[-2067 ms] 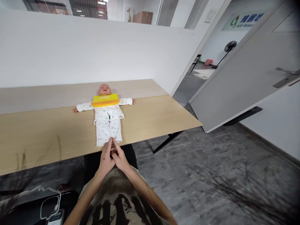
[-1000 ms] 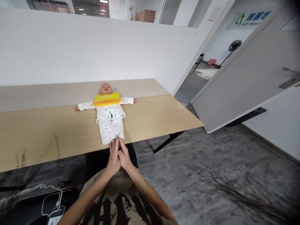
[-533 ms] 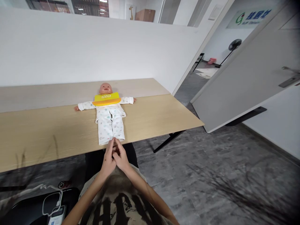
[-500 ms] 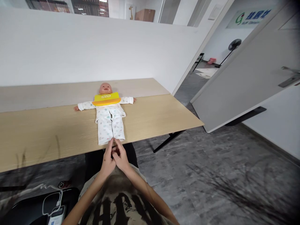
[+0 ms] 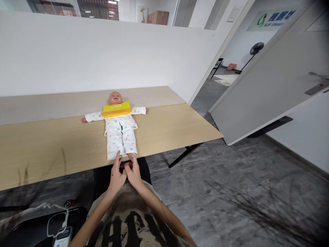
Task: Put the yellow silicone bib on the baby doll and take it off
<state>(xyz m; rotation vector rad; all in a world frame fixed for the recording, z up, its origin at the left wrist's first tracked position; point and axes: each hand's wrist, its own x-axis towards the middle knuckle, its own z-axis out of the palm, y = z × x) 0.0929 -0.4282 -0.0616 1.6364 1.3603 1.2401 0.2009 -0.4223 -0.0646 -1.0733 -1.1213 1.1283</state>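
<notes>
A baby doll (image 5: pixel 115 97) lies on its back on the wooden table (image 5: pixel 169 127), arms spread, in a white patterned top and white trousers (image 5: pixel 115 142). Around its neck is a yellow bib (image 5: pixel 117 106) with an orange lower pocket (image 5: pixel 116 112). My left hand (image 5: pixel 117 174) and my right hand (image 5: pixel 133 171) are at the table's front edge, just below the trouser legs. Their fingertips point toward the trouser hems; whether they touch the cloth is unclear. Both hands have fingers apart, hold nothing visible, and meet near the thumbs.
A white wall (image 5: pixel 102 55) stands behind the table. On the right is an open grey door (image 5: pixel 262 82), with a fan (image 5: pixel 256 48) beyond it. At the lower left, a black chair (image 5: pixel 25 228) bears a white device (image 5: pixel 63 236) with a cable.
The fingertips of my two hands, which were close together, have spread apart. The doll and its bib have not moved.
</notes>
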